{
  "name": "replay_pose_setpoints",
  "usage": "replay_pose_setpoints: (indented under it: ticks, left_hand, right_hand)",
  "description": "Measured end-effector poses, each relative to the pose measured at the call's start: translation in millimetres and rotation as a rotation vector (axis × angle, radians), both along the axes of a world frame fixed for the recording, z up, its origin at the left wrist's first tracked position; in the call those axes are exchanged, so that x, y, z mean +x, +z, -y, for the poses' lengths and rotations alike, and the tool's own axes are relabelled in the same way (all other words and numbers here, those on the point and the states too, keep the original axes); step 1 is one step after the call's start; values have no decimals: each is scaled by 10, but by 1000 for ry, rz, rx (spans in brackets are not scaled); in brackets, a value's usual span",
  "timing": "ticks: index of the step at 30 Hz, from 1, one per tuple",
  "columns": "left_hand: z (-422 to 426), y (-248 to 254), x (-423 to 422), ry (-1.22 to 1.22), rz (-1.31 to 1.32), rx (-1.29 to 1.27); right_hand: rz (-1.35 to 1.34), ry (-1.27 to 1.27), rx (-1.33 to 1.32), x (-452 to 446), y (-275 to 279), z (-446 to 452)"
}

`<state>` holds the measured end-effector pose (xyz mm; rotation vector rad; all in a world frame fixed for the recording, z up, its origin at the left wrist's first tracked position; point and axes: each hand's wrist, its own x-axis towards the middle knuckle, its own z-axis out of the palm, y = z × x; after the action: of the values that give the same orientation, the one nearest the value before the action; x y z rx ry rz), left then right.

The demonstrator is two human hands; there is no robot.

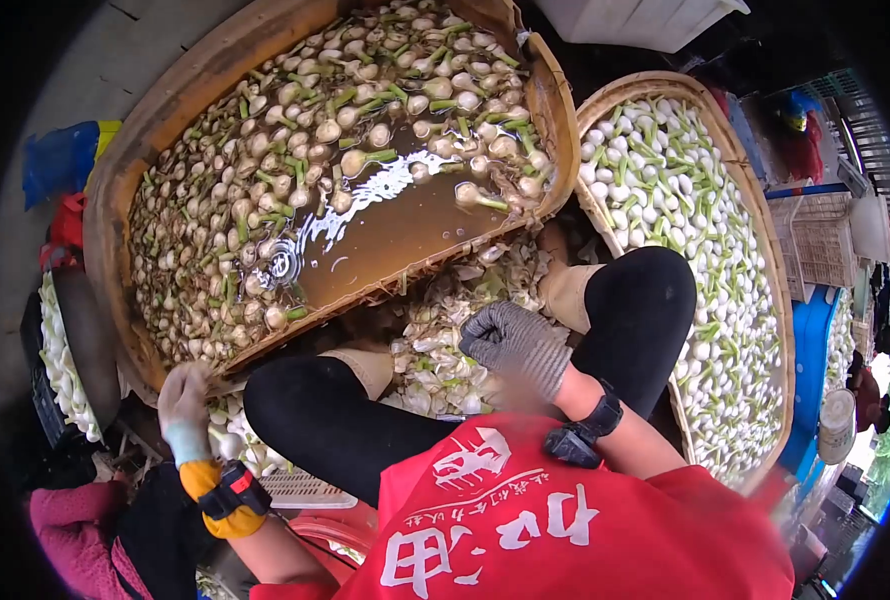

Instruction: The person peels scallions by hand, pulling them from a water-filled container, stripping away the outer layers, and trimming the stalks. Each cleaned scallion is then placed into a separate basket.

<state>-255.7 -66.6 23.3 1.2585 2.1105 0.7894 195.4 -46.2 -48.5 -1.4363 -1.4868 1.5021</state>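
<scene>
My right hand (510, 342), in a grey striped glove, is closed above a heap of peelings (435, 345) between my knees; what it holds, if anything, is hidden. My left hand (185, 395), in a pale glove with a yellow cuff, is at the near left rim of a big tub (365, 290). Its fingers point at the rim and are too blurred to read. Muddy water and many unpeeled bulbs (327, 131) with green stem stubs fill the tub.
On the right stands a long tub (787, 380) of white peeled bulbs with green stems. A blue container (810, 370) is beyond it. Another person (80, 530) in pink sits at lower left. A white crate (645, 20) is at the top.
</scene>
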Motion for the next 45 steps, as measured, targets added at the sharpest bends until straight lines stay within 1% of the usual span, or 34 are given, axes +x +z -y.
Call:
replay_pose_setpoints:
  ticks: [2,3,4,5,6,8,9,11,13,14,15,16,18,19,20,22,23,24,25,26,27,28,30,31,32,33,35,37,38,40,41,42,44,45]
  left_hand:
    - [-468,-65,642,-293,-142,72]
    - [-715,-123,1039,-600,-262,245]
    - [-975,-219,1430,-442,65,-90]
    - [-1232,-444,1696,-690,-3,-81]
    - [-1452,-618,1982,-865,-61,-81]
    - [-1906,-1075,2574,-1107,-183,-77]
    - [-2099,-1204,2865,-1125,-186,-186]
    - [-2489,-1619,3230,-1228,-257,-293]
    - [-2682,-2161,3428,-1362,-388,-332]
    - [-2739,-2284,3462,-1408,-454,-375]
    - [-2787,-2282,3486,-1394,-386,-535]
    - [-2781,-2237,3434,-1393,-251,-593]
    - [-2675,-2427,3158,-1019,457,-710]
    - [-2530,-2273,3069,-877,839,-659]
    - [-2337,-1997,2950,-708,1207,-585]
    - [-1927,-1309,2787,-407,1444,-584]
    - [-1712,-1100,2720,-386,1502,-561]
    - [-1508,-921,2681,-366,1560,-535]
    - [-1311,-753,2703,-302,1599,-496]
    - [-1140,-666,2696,-262,1569,-432]
    - [-985,-588,2722,-206,1612,-384]
    - [-846,-514,2752,-151,1658,-336]
    - [-656,-425,2772,-128,1680,-312]
    - [-588,-420,2788,-65,1686,-292]
    - [-529,-410,2791,-3,1691,-272]
    - [-481,-390,2777,-9,1698,-266]
    - [-400,-343,2737,-111,1733,-276]
    - [-349,-217,2753,-248,1779,-269]
    - [-309,-120,2780,-255,1782,-269]
    - [-276,294,2928,-94,1446,-268]
    - [-254,264,2876,-70,1441,-272]
    - [-230,234,2824,-46,1437,-277]
    - [-138,-37,2569,-404,1315,-330]
    - [-127,-4,2589,-479,1331,-299]
  right_hand:
    - [44,52,42,-52,-34,-54]
    - [83,93,77,-63,-10,-99]
    - [85,83,71,-59,52,-143]
    - [103,109,60,-43,132,-183]
    - [123,136,48,-14,164,-206]
    - [156,111,69,69,143,-203]
    - [179,95,50,125,164,-209]
    - [207,62,-3,230,185,-211]
    - [244,36,-19,314,225,-207]
    - [268,19,-29,352,240,-208]
    - [249,0,-23,387,247,-197]
    - [246,-8,-27,419,228,-190]
    - [208,-63,95,450,147,-175]
    - [164,-144,132,431,116,-169]
    - [148,-145,134,415,121,-197]
    - [148,-226,216,380,167,-303]
    - [184,-217,326,347,174,-376]
    - [168,-208,328,299,197,-439]
    - [205,-196,457,247,238,-489]
    - [244,-185,587,209,302,-530]
    - [301,-80,576,196,439,-570]
    - [300,-76,580,161,456,-556]
    - [380,-10,688,86,500,-511]
    - [440,14,665,64,559,-468]
    - [446,17,671,50,608,-432]
    - [457,22,653,39,653,-400]
    - [478,24,640,18,712,-343]
    - [523,26,572,-1,730,-295]
    - [528,23,575,5,729,-255]
    - [369,115,493,2,729,-189]
    - [349,174,457,-27,773,-148]
    - [347,182,465,-48,819,-135]
    - [367,114,556,-71,914,-108]
    - [375,23,696,-59,948,-171]
